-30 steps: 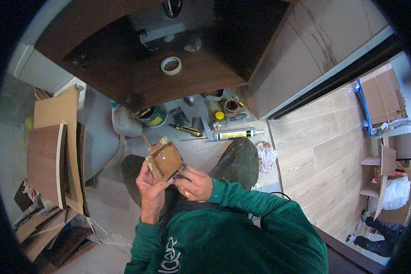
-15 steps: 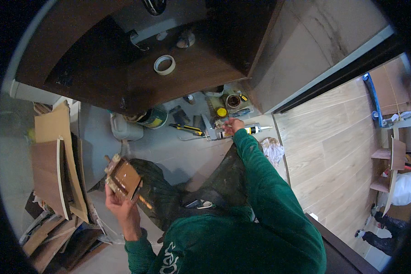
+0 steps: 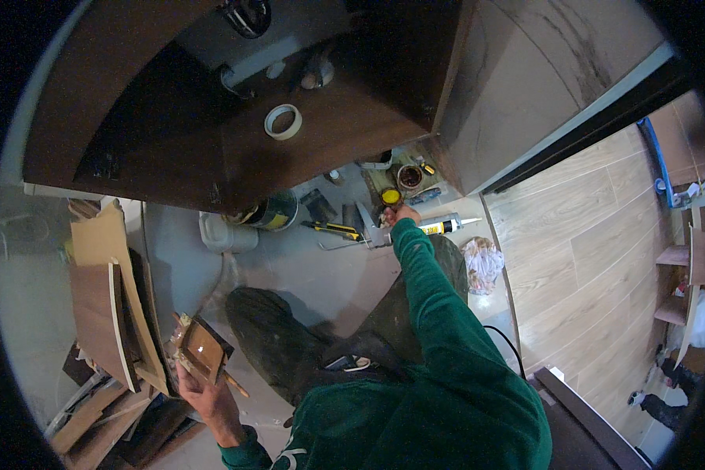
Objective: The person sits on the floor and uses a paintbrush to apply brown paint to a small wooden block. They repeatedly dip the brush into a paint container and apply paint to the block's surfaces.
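My left hand (image 3: 211,401) grips a small brown wooden block (image 3: 204,350) with a glossy face and pale crusty residue along one edge. A thin stick (image 3: 236,385) juts out beside it. Over the floor tools my right hand (image 3: 402,214) reaches with curled fingers, and what lies in them is hidden. Close to it are a small yellow-topped tub (image 3: 391,197), an open jar (image 3: 409,177) of something brown and a sealant cartridge (image 3: 440,227). Left of that hand lie a yellow-and-black utility knife (image 3: 338,230) and a flat grey blade tool (image 3: 370,222).
A dark brown cabinet (image 3: 329,149) overhangs the tools, with a tape roll (image 3: 269,125) on it. Below its edge stand a bucket (image 3: 280,210) and a whitish jug (image 3: 229,235). Boards (image 3: 98,313) lean at left. A crumpled rag (image 3: 484,265) lies right of my knee.
My left hand has lowered slightly with the block, which has tilted. My right hand stays among the tools, nearer the yellow-topped tub. The whole view has shifted a little.
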The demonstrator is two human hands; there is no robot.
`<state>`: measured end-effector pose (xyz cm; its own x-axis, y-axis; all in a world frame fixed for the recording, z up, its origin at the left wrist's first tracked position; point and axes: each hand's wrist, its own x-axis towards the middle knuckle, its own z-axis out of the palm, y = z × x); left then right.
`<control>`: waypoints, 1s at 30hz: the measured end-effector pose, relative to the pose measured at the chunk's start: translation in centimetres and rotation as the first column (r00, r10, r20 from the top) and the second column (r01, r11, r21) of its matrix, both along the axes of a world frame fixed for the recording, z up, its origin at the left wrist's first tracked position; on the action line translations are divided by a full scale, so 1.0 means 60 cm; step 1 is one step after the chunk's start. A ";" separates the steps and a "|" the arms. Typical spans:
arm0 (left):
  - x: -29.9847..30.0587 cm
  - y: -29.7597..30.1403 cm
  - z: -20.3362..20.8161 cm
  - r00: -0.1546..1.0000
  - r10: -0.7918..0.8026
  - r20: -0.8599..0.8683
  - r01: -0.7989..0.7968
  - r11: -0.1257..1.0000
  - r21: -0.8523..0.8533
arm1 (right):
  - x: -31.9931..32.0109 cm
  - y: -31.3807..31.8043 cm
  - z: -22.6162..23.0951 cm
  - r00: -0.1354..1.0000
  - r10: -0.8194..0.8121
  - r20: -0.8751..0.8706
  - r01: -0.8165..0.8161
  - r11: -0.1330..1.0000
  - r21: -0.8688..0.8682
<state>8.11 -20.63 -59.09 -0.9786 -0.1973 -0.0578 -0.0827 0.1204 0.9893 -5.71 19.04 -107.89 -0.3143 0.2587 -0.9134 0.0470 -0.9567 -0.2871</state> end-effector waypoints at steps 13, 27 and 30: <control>-0.010 0.023 0.009 0.999 -0.043 0.017 0.042 0.996 0.082 | -0.015 -0.001 0.018 0.984 -0.167 0.063 0.161 0.983 0.089; -0.017 0.047 0.014 0.998 -0.059 0.001 0.059 0.998 0.033 | 0.027 -0.020 0.110 0.948 0.077 0.310 -0.306 0.493 0.815; -0.015 0.047 0.010 0.999 -0.052 -0.008 0.053 0.998 0.047 | 0.041 0.007 0.162 0.915 0.141 0.378 -0.395 0.120 0.911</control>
